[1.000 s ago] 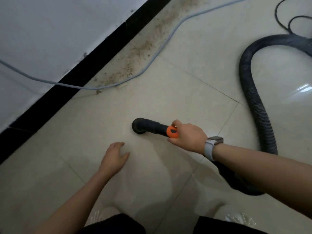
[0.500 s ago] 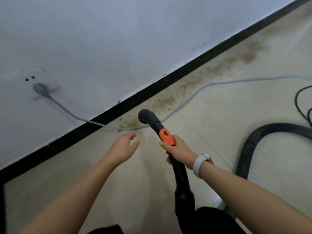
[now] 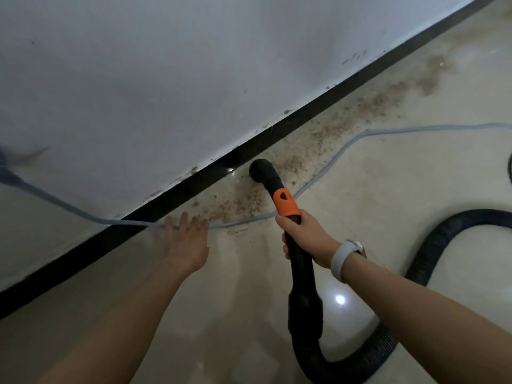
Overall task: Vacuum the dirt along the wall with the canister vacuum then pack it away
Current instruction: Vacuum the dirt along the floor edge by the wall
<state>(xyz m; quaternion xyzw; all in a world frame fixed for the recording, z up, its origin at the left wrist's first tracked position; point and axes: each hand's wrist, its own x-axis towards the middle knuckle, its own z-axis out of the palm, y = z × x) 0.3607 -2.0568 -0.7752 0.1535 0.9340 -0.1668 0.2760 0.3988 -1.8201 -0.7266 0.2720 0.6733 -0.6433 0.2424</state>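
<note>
Gripping the vacuum wand just below its orange collar, right hand sets nozzle at dirt w/ baseboard adjacent. Left hand, fingers spread & empty, hovers by grey cable, prob. to clear it. Hose trails right.

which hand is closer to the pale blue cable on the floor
Left. The left hand reaches its straight fingers right to the pale blue cable; the right hand grips the black vacuum tube just short of it.
</note>
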